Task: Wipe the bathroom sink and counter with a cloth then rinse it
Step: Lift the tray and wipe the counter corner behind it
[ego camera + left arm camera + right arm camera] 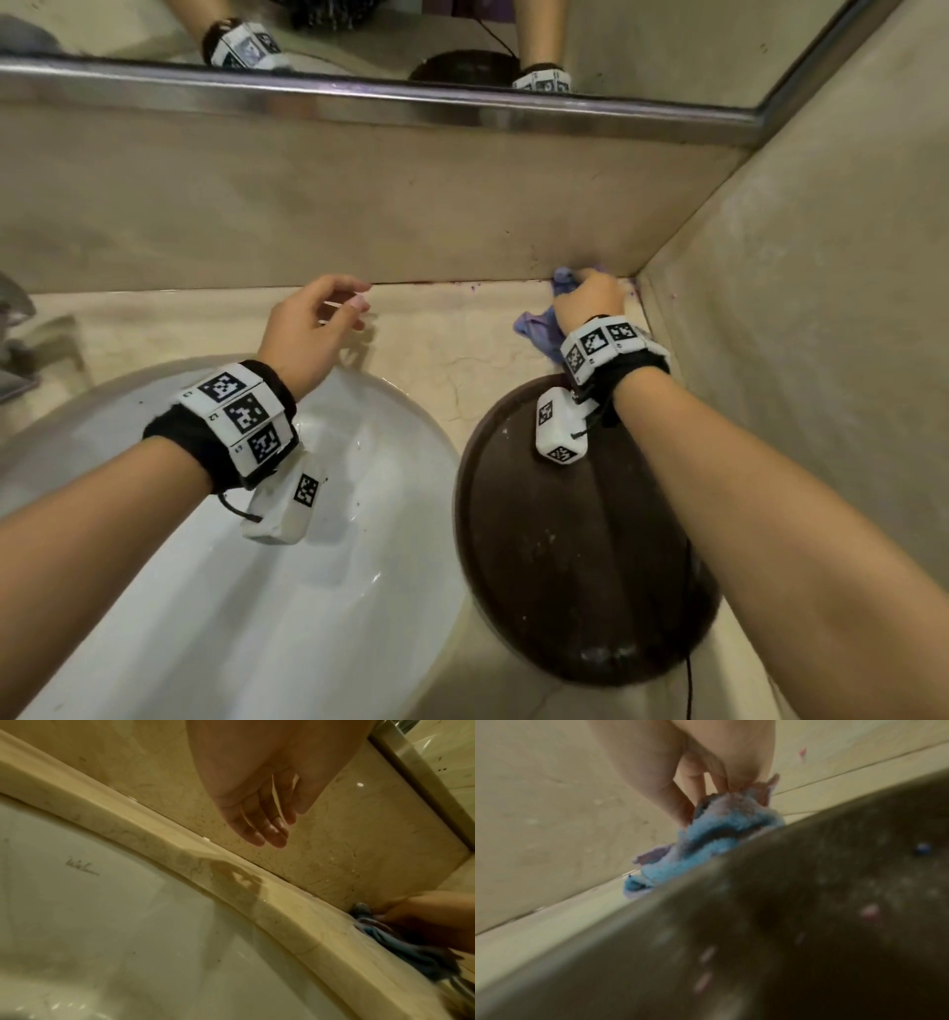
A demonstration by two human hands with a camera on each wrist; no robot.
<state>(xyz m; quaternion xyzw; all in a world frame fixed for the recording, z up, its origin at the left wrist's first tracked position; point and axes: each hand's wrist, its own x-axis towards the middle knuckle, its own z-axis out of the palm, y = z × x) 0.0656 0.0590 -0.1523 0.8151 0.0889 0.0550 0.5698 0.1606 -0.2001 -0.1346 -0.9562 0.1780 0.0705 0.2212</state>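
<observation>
Cloth (539, 329) bunched in right hand (590, 300) on counter (436, 334); sink (359, 591) seemingly empty.

Head view overhead, downward – wrist views low, close – sharing counter (436, 329).

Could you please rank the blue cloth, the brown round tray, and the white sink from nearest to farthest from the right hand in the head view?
From the right hand:
1. Blue cloth, gripped in it at the back corner.
2. Brown round tray, under the wrist.
3. White sink, to the left.

Sink (390, 539) left of tray (580, 565); cloth (534, 329) behind.
</observation>
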